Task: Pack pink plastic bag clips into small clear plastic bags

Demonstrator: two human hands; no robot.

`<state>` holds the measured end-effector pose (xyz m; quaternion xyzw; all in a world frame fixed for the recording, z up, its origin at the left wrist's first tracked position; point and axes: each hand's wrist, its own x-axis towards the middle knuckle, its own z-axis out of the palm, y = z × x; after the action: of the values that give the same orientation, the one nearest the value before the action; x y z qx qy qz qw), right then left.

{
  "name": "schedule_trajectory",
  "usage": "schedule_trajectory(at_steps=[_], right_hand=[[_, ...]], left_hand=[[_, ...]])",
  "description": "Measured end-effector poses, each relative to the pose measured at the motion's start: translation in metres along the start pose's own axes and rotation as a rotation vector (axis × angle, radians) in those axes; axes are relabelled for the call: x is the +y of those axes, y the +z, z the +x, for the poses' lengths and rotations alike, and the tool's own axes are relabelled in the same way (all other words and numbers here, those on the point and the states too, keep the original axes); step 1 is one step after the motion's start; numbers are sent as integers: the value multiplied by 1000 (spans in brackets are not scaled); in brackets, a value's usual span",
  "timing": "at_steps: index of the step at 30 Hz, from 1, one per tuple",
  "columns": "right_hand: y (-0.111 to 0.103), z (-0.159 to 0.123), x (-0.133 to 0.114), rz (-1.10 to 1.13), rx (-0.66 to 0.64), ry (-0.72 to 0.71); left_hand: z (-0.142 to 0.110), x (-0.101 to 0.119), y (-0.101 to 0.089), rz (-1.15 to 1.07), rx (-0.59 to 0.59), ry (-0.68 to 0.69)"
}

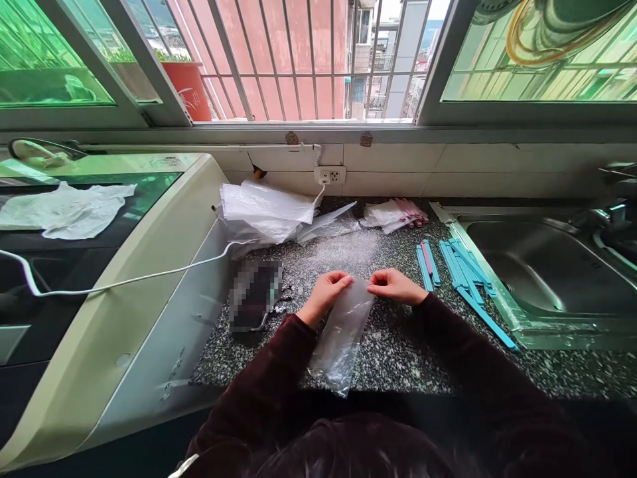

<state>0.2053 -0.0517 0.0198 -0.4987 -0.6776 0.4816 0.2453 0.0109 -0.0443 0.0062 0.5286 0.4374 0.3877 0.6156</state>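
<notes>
A clear plastic bag (342,332) hangs between my hands over the speckled counter, its lower end near the front edge. My left hand (328,292) pinches the bag's upper left corner between thumb and fingers. At the upper right corner, my right hand (395,285) is closed in a pinch on the same bag. To the right of my right hand lie several flat blue strips (462,265), and beside them a pink strip (426,257) sits between blue ones. Nothing shows inside the bag.
A stack of clear plastic bags (271,206) lies at the back left. Small packets with pink strips (395,214) rest by the wall. A blurred dark phone-like object (255,295) is left of my hands. The sink (522,259) is right, a washing machine (164,265) left, with a white cable (149,280) across it.
</notes>
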Motion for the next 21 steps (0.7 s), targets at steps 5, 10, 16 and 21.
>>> schedule_trajectory(at_steps=[5,10,16,21], right_hand=[[5,0,-3,30,38,11],[4,1,-2,33,126,1],[-5,-4,-4,5,189,-44],[-9,-6,-3,12,232,-54]], left_hand=[[2,-6,-1,-65,103,14],[0,-7,-2,-54,86,29],[-3,-7,-6,43,-242,-85],[-4,-9,-1,17,-235,-103]])
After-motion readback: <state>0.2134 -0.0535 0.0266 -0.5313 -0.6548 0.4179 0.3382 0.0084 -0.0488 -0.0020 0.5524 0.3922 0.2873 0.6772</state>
